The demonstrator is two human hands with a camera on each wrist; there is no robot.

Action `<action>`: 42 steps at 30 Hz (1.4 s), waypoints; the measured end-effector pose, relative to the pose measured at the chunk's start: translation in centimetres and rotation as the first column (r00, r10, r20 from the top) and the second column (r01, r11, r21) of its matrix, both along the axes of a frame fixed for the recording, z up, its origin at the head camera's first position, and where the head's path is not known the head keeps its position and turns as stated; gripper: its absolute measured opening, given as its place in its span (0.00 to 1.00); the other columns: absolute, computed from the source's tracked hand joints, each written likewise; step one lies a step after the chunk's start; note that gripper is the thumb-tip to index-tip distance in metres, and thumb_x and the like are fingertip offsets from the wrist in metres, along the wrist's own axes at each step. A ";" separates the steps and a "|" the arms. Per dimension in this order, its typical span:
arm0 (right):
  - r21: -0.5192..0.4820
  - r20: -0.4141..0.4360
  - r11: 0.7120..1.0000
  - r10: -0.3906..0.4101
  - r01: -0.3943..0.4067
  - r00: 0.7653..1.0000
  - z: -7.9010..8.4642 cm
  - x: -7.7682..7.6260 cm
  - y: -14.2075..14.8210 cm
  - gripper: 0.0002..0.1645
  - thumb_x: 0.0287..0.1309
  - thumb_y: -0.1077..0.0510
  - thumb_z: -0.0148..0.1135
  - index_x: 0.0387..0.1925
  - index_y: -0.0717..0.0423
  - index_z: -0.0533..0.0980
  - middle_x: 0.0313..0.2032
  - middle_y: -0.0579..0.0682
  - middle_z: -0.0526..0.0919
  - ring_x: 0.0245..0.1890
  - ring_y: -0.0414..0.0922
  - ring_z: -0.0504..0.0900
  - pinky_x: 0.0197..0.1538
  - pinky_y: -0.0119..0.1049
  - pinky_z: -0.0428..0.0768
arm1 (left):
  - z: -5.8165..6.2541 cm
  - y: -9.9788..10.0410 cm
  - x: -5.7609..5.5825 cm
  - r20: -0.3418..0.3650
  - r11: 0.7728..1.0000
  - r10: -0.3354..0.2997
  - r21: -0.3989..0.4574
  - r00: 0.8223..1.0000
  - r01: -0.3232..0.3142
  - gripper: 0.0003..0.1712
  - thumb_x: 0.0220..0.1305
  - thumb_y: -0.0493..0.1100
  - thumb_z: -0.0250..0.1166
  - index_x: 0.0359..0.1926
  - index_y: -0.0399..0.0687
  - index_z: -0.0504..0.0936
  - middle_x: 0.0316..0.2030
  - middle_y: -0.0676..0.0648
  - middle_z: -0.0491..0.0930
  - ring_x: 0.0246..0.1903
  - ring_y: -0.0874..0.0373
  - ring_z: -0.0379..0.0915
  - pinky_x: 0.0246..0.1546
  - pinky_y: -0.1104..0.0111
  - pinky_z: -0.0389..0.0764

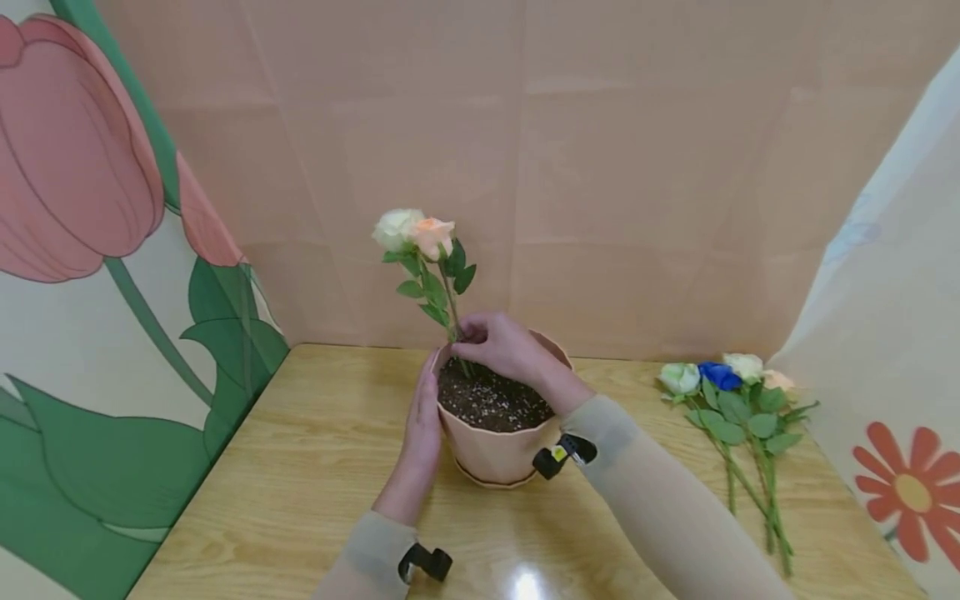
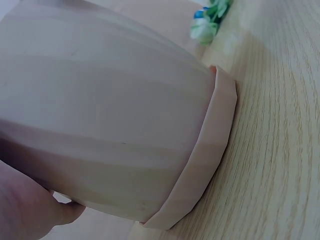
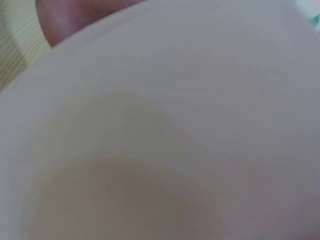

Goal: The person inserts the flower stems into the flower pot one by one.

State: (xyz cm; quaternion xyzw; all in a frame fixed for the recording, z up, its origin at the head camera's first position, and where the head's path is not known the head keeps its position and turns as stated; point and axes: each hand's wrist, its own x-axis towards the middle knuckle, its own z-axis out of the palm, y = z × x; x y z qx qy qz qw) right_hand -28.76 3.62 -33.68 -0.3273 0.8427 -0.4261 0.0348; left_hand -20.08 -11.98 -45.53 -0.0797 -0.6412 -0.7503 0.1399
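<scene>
Pinching stems of a white rose (image 1: 396,229) and peach rose (image 1: 432,237) mid-frame with the right hand (image 1: 506,348), touching the pot (image 1: 495,446) straight-fingered with the left hand (image 1: 423,417), plus more roses (image 1: 735,407) lower right on the worktop (image 1: 337,433)

Stems (image 1: 452,300) end hidden in soil (image 1: 498,404) inside the pot (image 1: 491,450) — its top cropped in the left wrist view, its side blurred in the right.
</scene>
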 end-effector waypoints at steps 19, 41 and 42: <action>0.051 -0.123 0.998 0.032 -0.025 0.992 0.1 1.3 2.6 0.05 0.72 0.55 0.76 0.44 0.52 0.91 0.36 0.38 0.92 0.38 0.39 0.86 0.48 0.43 0.85 | 0.3 0.0 -0.1 0.004 1.000 -0.011 0.016 1.000 0.011 0.36 0.92 0.57 0.33 0.89 0.47 0.52 0.86 0.39 0.55 0.85 0.42 0.47 0.85 0.47 0.47; 0.041 -0.113 0.997 0.065 -0.061 0.991 -0.9 1.2 3.5 0.05 0.74 0.55 0.74 0.46 0.52 0.89 0.38 0.40 0.91 0.42 0.39 0.88 0.50 0.44 0.86 | 0.2 0.1 0.0 0.005 1.000 -0.012 0.003 1.000 0.012 0.36 0.92 0.57 0.33 0.89 0.47 0.52 0.86 0.40 0.55 0.85 0.43 0.47 0.85 0.46 0.46; 0.041 -0.110 0.997 0.068 -0.064 0.992 -0.9 1.1 3.5 0.05 0.74 0.55 0.74 0.46 0.51 0.89 0.37 0.40 0.91 0.41 0.40 0.87 0.49 0.44 0.85 | 0.2 0.1 0.0 0.001 1.000 -0.014 0.005 1.000 0.014 0.36 0.92 0.57 0.33 0.89 0.47 0.52 0.86 0.41 0.55 0.85 0.43 0.47 0.85 0.46 0.47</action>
